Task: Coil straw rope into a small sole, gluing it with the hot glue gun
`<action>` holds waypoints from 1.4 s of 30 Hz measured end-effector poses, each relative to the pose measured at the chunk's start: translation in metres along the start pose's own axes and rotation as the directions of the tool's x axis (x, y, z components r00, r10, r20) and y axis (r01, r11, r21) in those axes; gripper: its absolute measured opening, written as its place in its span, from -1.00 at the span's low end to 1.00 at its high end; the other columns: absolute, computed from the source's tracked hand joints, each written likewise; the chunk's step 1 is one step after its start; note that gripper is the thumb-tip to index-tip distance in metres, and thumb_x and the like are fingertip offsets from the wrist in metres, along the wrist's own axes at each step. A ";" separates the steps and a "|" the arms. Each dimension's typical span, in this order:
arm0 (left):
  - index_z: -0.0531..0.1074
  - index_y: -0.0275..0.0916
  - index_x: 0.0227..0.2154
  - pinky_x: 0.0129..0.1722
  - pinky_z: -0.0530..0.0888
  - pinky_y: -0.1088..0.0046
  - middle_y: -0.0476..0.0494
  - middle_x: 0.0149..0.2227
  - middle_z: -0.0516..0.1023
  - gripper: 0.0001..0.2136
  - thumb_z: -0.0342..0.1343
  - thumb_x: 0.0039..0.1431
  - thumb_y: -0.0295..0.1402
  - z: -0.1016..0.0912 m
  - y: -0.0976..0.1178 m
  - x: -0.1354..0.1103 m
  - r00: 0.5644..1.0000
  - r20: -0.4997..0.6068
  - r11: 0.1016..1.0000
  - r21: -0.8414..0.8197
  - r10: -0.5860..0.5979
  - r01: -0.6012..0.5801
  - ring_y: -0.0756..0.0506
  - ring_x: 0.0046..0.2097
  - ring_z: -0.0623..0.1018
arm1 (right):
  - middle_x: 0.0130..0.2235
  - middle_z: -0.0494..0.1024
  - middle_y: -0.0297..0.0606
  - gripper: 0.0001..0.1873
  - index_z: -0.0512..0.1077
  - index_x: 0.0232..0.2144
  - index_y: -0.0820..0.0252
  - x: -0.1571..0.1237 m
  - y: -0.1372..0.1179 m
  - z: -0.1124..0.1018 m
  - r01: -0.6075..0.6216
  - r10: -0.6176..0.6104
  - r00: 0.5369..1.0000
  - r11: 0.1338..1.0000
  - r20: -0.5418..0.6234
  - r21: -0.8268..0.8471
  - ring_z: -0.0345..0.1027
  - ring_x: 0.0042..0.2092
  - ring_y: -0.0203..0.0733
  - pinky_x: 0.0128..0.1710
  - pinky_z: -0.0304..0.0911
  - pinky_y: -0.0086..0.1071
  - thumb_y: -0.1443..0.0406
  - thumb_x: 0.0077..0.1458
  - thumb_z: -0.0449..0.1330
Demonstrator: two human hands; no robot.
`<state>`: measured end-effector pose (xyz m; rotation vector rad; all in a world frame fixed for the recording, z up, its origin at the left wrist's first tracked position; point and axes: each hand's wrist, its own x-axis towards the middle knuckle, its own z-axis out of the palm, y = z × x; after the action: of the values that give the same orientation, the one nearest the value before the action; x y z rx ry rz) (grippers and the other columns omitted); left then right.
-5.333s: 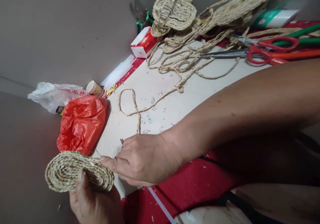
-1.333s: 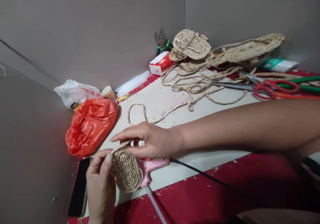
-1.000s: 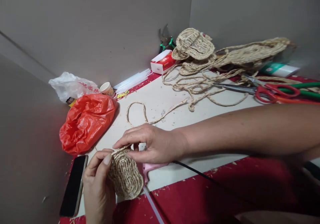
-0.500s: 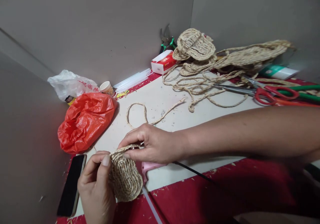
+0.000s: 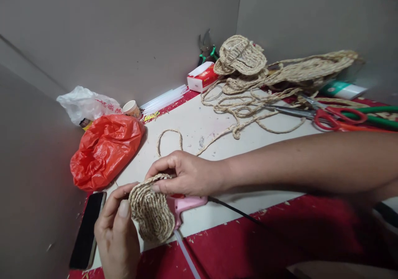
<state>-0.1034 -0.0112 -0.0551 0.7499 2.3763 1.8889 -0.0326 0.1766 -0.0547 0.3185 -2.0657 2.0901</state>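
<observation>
Where hands (image 5: 192, 176) grip, woven piece (image 5: 153, 216), between them

Plain smooth grey walls (image 5: 124, 30) are meeting in a far corner; a flat white work surface (image 5: 192, 111) is lying over red covering (image 5: 224, 248), which is darkening toward near right.

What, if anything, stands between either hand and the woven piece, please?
Nothing visible does. The right hand pinches the upper rim of the woven piece directly, and the left hand is at its left edge. The pink glue gun is partly hidden behind the piece, not between.
</observation>
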 end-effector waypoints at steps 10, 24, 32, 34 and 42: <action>0.55 -0.09 -0.20 -0.20 0.47 0.54 -0.03 -0.20 0.60 -0.69 0.32 -0.09 -0.30 0.011 0.011 -0.006 0.998 -0.058 0.994 0.112 0.004 0.002 -0.05 -0.22 0.57 | -0.33 0.48 -0.28 -0.72 0.40 -0.16 0.41 0.000 0.002 0.002 0.002 0.004 0.999 0.993 -0.049 0.120 0.30 -0.37 -0.46 -0.33 0.26 -0.55 0.43 0.01 0.17; 0.53 -0.14 -0.32 -0.40 0.49 0.58 -0.01 -0.32 0.58 -0.63 0.39 -0.30 -0.25 0.011 0.030 -0.004 0.974 -0.079 0.971 -0.132 -0.212 0.201 -0.02 -0.38 0.55 | -0.40 0.53 -0.21 -0.69 0.44 -0.15 0.56 -0.004 -0.007 -0.009 0.385 -0.386 0.921 0.887 0.047 -0.254 0.30 -0.46 -0.48 -0.42 0.25 -0.61 0.42 0.13 0.03; 0.57 -0.13 -0.40 -0.44 0.48 0.62 0.00 -0.38 0.59 -0.65 0.42 -0.39 -0.26 0.006 0.028 -0.002 0.968 -0.109 0.966 -0.155 -0.225 0.207 0.00 -0.43 0.54 | -0.25 0.57 -0.07 -0.67 0.39 -0.08 0.56 -0.003 -0.004 -0.020 0.652 -0.621 0.729 0.501 0.288 -0.569 0.45 -0.22 -0.36 -0.15 0.31 -0.53 0.41 0.19 -0.01; 0.58 -0.12 -0.41 -0.46 0.48 0.61 -0.01 -0.39 0.59 -0.67 0.42 -0.38 -0.26 0.006 0.028 -0.001 0.968 -0.105 0.966 -0.151 -0.226 0.209 -0.01 -0.45 0.55 | -0.24 0.57 -0.09 -0.67 0.39 -0.08 0.56 -0.002 -0.005 -0.021 0.660 -0.618 0.714 0.438 0.328 -0.611 0.45 -0.22 -0.35 -0.14 0.31 -0.51 0.40 0.20 -0.02; 0.59 -0.13 -0.33 -0.33 0.48 0.60 -0.05 -0.32 0.61 -0.70 0.38 -0.24 -0.27 0.005 0.019 -0.003 0.972 -0.150 0.979 -0.121 -0.181 0.163 -0.05 -0.31 0.58 | -0.37 0.56 -0.17 -0.68 0.40 -0.11 0.53 -0.007 -0.007 -0.011 0.597 -0.609 0.768 0.569 0.199 -0.565 0.37 -0.41 -0.44 -0.36 0.28 -0.59 0.42 0.15 0.00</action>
<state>-0.0923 -0.0047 -0.0394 0.3835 2.3146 2.0543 -0.0247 0.1877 -0.0503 0.7628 -2.0628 0.9612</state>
